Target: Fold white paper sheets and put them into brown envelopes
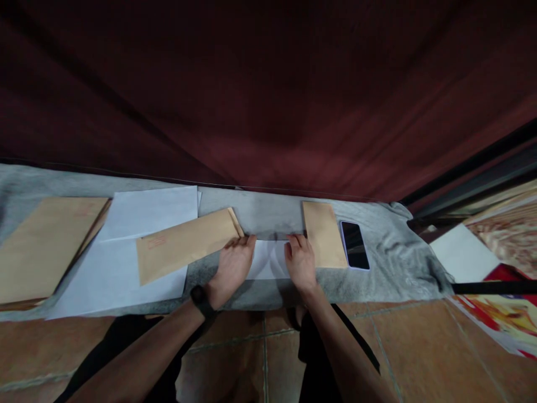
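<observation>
A white sheet of paper [268, 260], apparently folded into a strip, lies on the grey cloth in front of me. At its upper left corner my left hand [237, 260] is closed, fingers bent over the far edge. My right hand [301, 262] pinches the same edge near the upper right corner. Close to my left hand, a brown envelope [188, 243] with red print rests aslant over large white sheets [146, 215]. Just beyond my right hand is another brown envelope [325, 235], lying flat. The fingertips of both hands are partly hidden.
A stack of large brown envelopes [50, 246] lies at the far left. A phone [356, 245] is beside the right envelope. The grey cloth [390, 257] covers a narrow surface against a dark red curtain [268, 112]. Colourful printed paper [503, 319] is at the right.
</observation>
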The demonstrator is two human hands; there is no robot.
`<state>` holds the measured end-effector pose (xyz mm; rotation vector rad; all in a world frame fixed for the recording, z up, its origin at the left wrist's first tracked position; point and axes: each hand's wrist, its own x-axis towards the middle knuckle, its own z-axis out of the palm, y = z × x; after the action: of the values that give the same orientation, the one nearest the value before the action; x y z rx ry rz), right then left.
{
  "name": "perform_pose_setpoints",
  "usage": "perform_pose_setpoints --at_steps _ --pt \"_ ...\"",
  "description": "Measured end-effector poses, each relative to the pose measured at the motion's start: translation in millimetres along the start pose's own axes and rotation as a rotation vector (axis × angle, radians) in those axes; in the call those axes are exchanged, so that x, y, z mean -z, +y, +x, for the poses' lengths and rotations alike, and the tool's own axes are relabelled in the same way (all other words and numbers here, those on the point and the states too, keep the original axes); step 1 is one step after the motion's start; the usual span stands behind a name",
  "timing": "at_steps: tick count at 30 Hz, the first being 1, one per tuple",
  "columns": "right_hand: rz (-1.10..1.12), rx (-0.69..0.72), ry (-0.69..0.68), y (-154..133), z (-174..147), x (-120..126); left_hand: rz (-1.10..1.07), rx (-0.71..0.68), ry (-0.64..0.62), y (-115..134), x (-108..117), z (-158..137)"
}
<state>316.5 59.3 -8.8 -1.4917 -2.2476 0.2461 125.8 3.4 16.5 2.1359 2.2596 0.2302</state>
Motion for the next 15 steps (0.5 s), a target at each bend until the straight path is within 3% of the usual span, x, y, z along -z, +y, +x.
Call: perform_pose_setpoints --at_steps 3,7,12,15 --pt "0.055 0.122 0.017 -10.4 -8.1 -4.8 0.066 -0.045 0.008 4.7 6.0 -5.9" --pt "0.079 0.213 -0.131 -24.7 -20.3 -16.4 0.08 -0.044 0.043 14.7 7.7 -22.6" --pt "0.025 0.263 -0.247 -25.3 -26.6 -22.6 -0.019 -0.188 0.117 24.3 -25.2 -41.1" --pt "-0.001 0.291 -0.25 -20.0 -27.3 -23.9 -0.104 -0.183 0.127 25.3 -46.0 -43.1"
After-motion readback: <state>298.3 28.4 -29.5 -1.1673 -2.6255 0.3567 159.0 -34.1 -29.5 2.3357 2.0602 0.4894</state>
